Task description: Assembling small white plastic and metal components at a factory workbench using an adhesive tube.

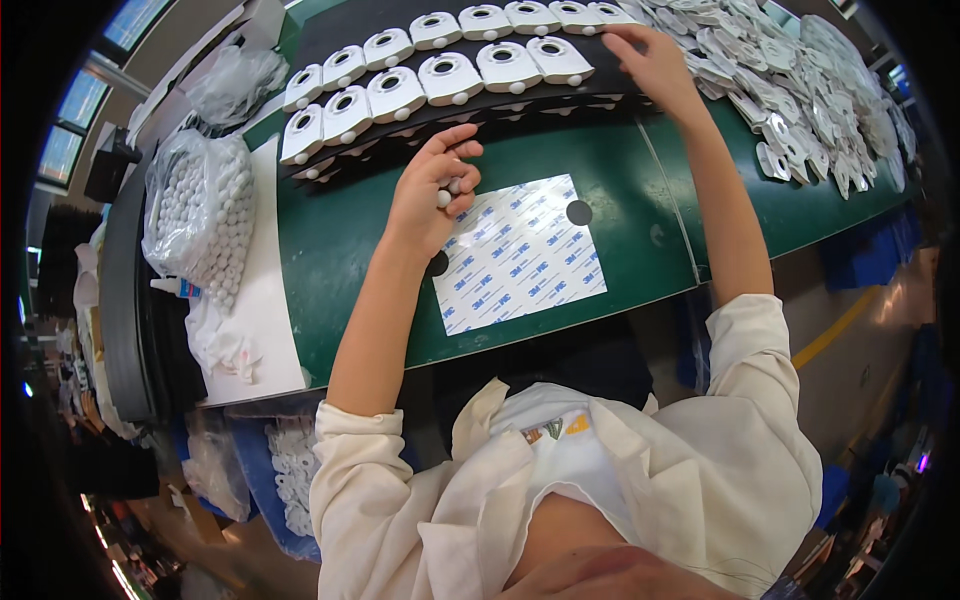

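My left hand (428,195) is raised over the green table with its fingers curled round a few small white balls (445,197). Further off, my right hand (655,68) reaches the right end of the back row, its fingertips at the lower edge of the last white plastic part (610,13). Whether something sits between those fingertips is hidden. Two rows of similar white parts, such as a front-row part (448,78), each with a round hole, lie on a black board (340,45). White balls show at the lower corners of many of them.
A sheet of white-and-blue printed backing paper (525,255) lies nearest me, black discs at its sides. On the left stand a clear bag of white balls (205,205) and a small bottle (177,288). Loose white parts (790,90) are heaped at the far right.
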Demonstrator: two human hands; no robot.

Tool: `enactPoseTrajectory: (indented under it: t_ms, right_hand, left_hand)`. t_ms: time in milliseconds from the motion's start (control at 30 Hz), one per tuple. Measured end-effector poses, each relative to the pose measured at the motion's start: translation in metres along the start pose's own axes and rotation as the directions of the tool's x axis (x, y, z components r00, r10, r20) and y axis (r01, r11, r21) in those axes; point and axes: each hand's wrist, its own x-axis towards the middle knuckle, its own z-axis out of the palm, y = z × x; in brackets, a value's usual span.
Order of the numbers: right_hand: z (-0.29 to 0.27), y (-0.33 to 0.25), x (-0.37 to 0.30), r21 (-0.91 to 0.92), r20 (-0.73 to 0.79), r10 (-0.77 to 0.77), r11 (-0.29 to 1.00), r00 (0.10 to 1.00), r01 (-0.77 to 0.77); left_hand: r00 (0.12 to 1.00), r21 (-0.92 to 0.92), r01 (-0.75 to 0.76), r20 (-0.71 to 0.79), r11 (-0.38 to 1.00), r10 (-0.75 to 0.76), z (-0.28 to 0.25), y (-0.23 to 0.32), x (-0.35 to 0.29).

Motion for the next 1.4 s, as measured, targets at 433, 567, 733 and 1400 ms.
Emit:
enactPoseTrajectory:
  t_ms: [433,567,733,1400]
  right_hand:
    - [-0.096,0.100,-0.071,-0.743,-0.213,-0.134,0.666,0.968,-0.071]
    - [-0.101,0.076,-0.120,-0.658,-0.165,-0.101,0.753,0.981,-0.033]
    - [-0.106,0.055,-0.155,-0.393,0.043,0.060,0.919,0.997,-0.039]
    - [-0.004,-0.079,-0.141,0.454,0.313,0.020,0.875,0.950,-0.168]
  left_hand:
    - [1.000,0.068,-0.014,0.028,0.998,0.012,0.005,-0.004,0.002]
    - [0.999,0.050,0.001,-0.036,0.999,0.001,0.003,-0.001,0.000]
    - [0.999,-0.020,-0.037,-0.022,0.999,0.036,-0.002,0.000,-0.002]
    - [0.989,-0.017,-0.150,-0.001,0.989,0.150,-0.004,-0.004,0.001]
